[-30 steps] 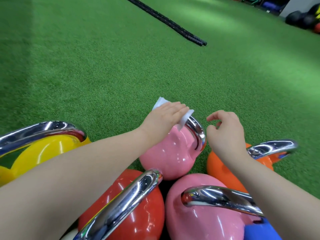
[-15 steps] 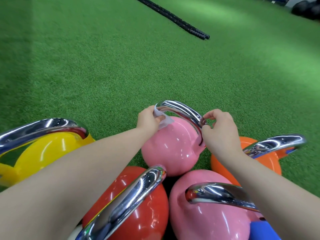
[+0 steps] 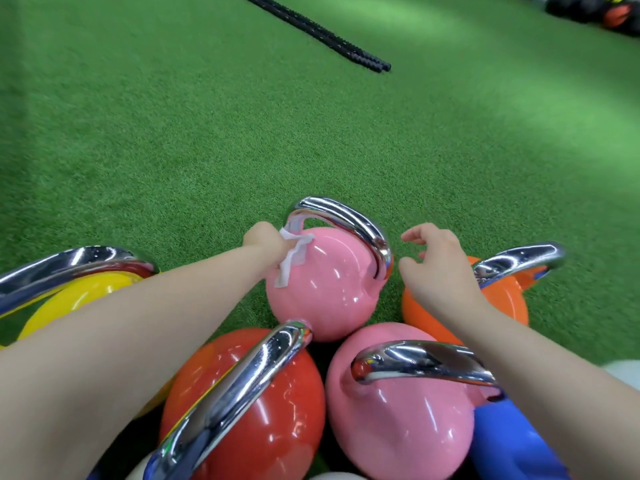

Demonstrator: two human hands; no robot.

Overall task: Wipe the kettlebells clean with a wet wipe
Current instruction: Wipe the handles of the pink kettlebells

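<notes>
A pink kettlebell (image 3: 329,289) with a chrome handle (image 3: 349,220) stands on the green turf at the front of a cluster. My left hand (image 3: 265,242) grips a crumpled white wet wipe (image 3: 292,259) against the bell's upper left side, at the base of the handle. My right hand (image 3: 438,263) hovers just right of the handle with loosely curled fingers, holding nothing. Around it stand a red kettlebell (image 3: 256,407), a second pink kettlebell (image 3: 401,420), an orange kettlebell (image 3: 505,299) and a yellow kettlebell (image 3: 76,299).
A blue kettlebell (image 3: 509,445) shows at the lower right. A black battle rope (image 3: 322,34) lies on the green turf (image 3: 173,133) farther off. Dark balls (image 3: 595,10) sit at the top right corner.
My right hand has let go of the handle and moved off to the right. My left hand has slid the wipe down from the handle's left end onto the pink body.
</notes>
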